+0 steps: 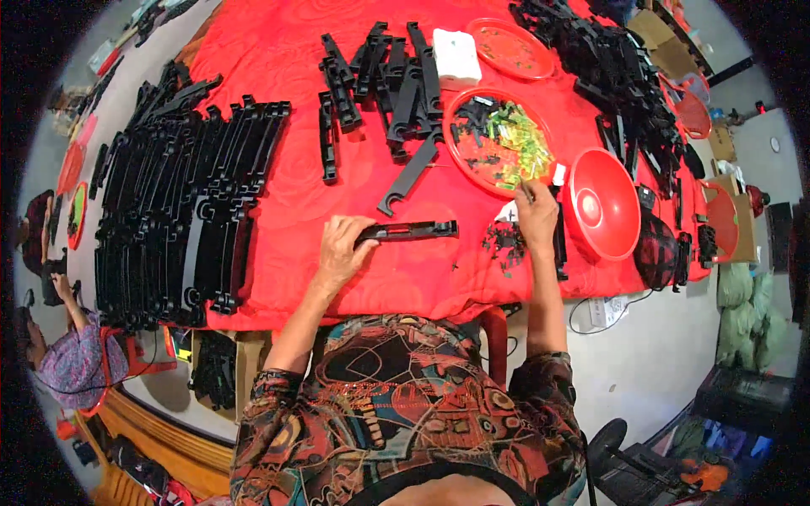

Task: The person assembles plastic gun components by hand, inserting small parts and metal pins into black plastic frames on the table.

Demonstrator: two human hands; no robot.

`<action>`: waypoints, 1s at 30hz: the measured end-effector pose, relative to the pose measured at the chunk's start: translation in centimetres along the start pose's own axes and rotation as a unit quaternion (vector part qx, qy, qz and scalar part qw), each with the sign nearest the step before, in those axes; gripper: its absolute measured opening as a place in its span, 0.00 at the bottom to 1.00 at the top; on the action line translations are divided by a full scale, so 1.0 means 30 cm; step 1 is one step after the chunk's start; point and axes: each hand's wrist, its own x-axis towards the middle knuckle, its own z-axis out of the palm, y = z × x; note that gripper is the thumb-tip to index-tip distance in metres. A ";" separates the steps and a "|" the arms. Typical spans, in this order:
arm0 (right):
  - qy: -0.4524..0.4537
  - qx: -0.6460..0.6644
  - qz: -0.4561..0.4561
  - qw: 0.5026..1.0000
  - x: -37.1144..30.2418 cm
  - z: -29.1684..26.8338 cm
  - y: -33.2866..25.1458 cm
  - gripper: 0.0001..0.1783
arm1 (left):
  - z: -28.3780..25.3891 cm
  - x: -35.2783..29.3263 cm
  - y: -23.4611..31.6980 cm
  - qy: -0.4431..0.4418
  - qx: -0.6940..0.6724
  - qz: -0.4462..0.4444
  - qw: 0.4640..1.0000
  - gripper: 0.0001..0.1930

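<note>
My left hand (342, 249) grips one end of a long black plastic bracket (432, 229) with a slot in it, held flat just above the red cloth. My right hand (537, 218) is at the near rim of a round red tray (450, 152), its fingertips pinched together; what they hold, if anything, is too small to make out. In that tray lie yellow-green pieces (525, 135) and small black parts (472, 118). Small black clips (504, 243) are scattered beside my right wrist. A loose black bracket (411, 174) rests beyond my left hand.
Rows of black brackets (160, 228) fill the table's left side. More lie in a loose group (405, 101) at the back and a heap (624, 93) at the far right. A red bowl (604, 204), a white box (456, 56) and another red tray (498, 51) stand on the red cloth (295, 177).
</note>
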 end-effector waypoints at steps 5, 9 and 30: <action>-0.010 -0.044 -0.008 0.999 0.151 0.059 0.036 0.11 | 0.005 0.005 0.006 0.011 -0.008 0.004 1.000 0.19; -0.029 -0.066 -0.045 0.996 0.251 0.158 0.043 0.12 | 0.004 0.006 0.009 0.017 -0.013 0.008 1.000 0.19; -0.071 -0.087 -0.009 0.994 0.314 0.294 0.049 0.14 | 0.000 0.004 0.017 0.015 -0.011 0.002 1.000 0.19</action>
